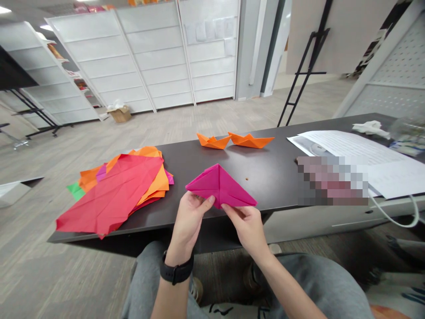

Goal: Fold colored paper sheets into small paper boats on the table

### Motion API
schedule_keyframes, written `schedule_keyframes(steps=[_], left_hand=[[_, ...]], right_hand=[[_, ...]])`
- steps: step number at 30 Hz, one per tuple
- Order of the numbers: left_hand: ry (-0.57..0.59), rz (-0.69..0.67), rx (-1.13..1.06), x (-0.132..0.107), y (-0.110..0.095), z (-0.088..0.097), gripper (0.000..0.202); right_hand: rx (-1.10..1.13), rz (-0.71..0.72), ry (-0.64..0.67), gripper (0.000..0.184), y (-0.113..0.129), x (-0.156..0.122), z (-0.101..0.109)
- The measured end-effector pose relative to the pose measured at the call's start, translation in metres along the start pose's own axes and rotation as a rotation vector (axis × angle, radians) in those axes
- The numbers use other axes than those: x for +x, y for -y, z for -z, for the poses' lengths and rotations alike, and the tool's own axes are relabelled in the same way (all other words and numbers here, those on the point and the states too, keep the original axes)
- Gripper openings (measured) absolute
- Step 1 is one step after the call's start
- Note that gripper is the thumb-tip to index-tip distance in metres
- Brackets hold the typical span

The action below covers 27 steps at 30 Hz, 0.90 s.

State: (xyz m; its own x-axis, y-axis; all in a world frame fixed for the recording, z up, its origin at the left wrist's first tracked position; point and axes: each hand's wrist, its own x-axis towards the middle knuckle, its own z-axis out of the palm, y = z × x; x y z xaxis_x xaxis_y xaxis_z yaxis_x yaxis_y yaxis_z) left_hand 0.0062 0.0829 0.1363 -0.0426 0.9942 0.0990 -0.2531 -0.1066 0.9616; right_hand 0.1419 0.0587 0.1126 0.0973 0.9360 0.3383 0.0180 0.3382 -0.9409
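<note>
A folded magenta paper [221, 186], triangular with a crease down its middle, is held up over the table's front edge. My left hand [192, 210] grips its lower left part, thumb on the near face and fingers behind. On the lower right, my right hand [244, 219] pinches it the same way, the thumb close to the centre crease. Both hands' fingertips are hidden behind the paper. Beyond it, two folded orange paper boats, a left one [213, 141] and a right one [252, 141], stand side by side near the table's far edge.
On the left of the dark table [186, 164] lies a pile of coloured paper sheets [116, 195], red on top, overhanging the front edge. To the right are printed sheets [381, 155], a blurred-out object [335, 179], a white cable [398, 221] and a crumpled tissue [371, 128].
</note>
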Motion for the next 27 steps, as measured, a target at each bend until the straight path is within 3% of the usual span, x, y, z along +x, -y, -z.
schedule_keyframes(steps=[2,5,6,8,10,11,15,17,21,27], left_hand=[[-0.096,-0.114,0.198,0.001,0.002,0.003,0.053],[-0.242,-0.408,0.664,0.001,-0.002,0.012,0.075],[-0.212,-0.491,0.81,0.001,-0.005,0.017,0.073],[-0.022,-0.567,1.017,0.001,-0.01,0.028,0.064],[0.176,-0.55,1.082,0.001,-0.013,0.038,0.058],[0.222,-0.534,1.072,0.001,-0.015,0.041,0.056],[0.222,-0.524,0.924,0.0,-0.017,0.047,0.062],[0.28,-0.54,0.918,0.0,-0.017,0.046,0.063],[0.384,-0.578,1.075,0.004,-0.013,0.048,0.039],[0.476,-0.491,1.208,0.002,-0.012,0.056,0.035]], right_hand=[[-0.161,0.081,-0.038,0.023,-0.002,0.003,0.009],[-0.448,0.341,-0.03,0.035,-0.008,0.011,0.032],[-0.539,0.414,-0.009,0.038,-0.01,0.014,0.04],[-0.688,0.483,0.054,0.042,-0.013,0.02,0.054],[-0.775,0.494,0.139,0.045,-0.015,0.024,0.065],[-0.796,0.499,0.179,0.047,-0.015,0.025,0.068],[-0.802,0.569,0.261,0.048,-0.014,0.023,0.072],[-0.785,0.608,0.31,0.049,-0.015,0.022,0.07],[-0.764,0.612,0.384,0.049,-0.016,0.018,0.064],[-0.813,0.549,0.427,0.041,-0.006,0.016,0.062]])
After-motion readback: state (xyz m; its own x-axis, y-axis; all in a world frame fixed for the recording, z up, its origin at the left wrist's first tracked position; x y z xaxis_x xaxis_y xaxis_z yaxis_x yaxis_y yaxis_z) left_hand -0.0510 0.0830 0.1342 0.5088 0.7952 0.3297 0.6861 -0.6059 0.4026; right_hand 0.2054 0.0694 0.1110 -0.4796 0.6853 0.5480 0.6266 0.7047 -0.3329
